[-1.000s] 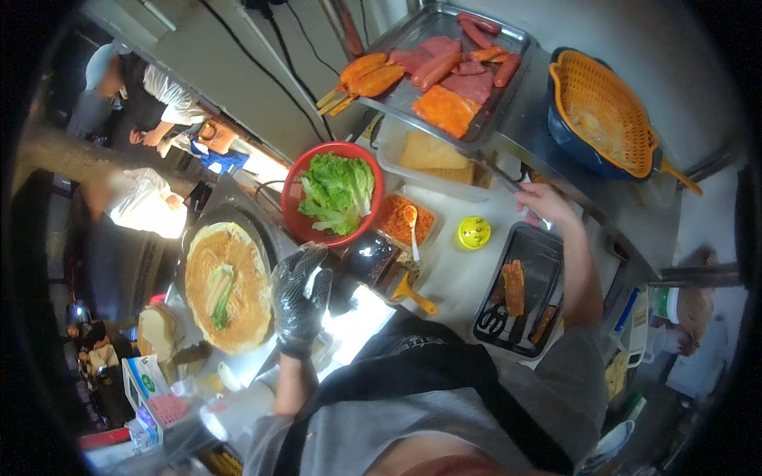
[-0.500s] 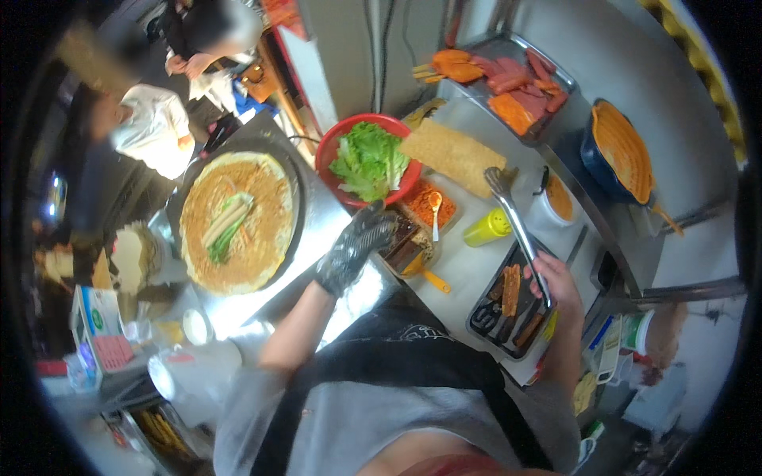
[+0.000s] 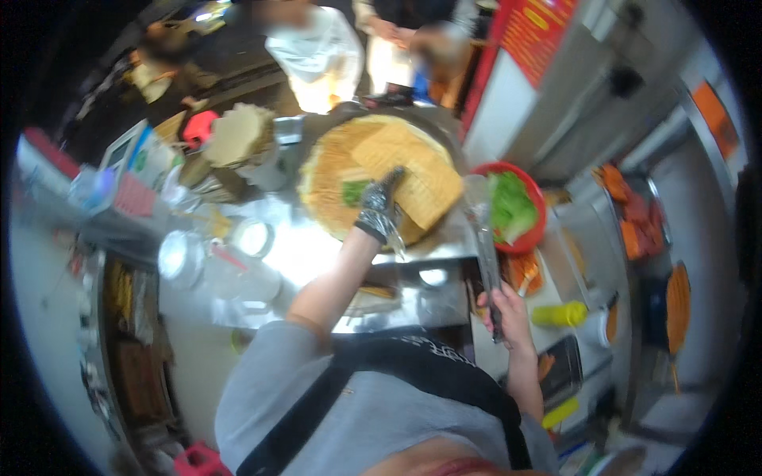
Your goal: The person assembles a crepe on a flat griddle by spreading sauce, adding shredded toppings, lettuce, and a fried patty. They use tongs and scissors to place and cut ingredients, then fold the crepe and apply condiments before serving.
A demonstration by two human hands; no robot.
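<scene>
A round pancake [image 3: 327, 170] with brown sauce lies on the round griddle, with green leaf [image 3: 354, 192] and pale strips near its middle. Over its right part is a flat, golden crispy sheet [image 3: 429, 186]. My left hand [image 3: 379, 208], in a thin dark plastic glove, is closed at the sheet's lower left edge; the fingertips lie over it and the underside of the grip is hidden. My right hand [image 3: 508, 311], bare, is wrapped round the metal tongs [image 3: 486, 246], whose blurred head points up, away from me, beside the red bowl.
Lettuce [image 3: 510, 208] fills a red bowl [image 3: 537, 230] right of the griddle. Farther right are a yellow squeeze bottle [image 3: 559, 314], a black tray [image 3: 565, 366] and a tray of sausages and meat slices [image 3: 635, 218]. White containers [image 3: 181, 258] stand left. People [image 3: 316, 51] stand beyond the griddle.
The crispy sheet has gone from the worktop onto the pancake, with my left hand now at it. My right hand has brought the tongs leftward from over the black tray. The view has swung left.
</scene>
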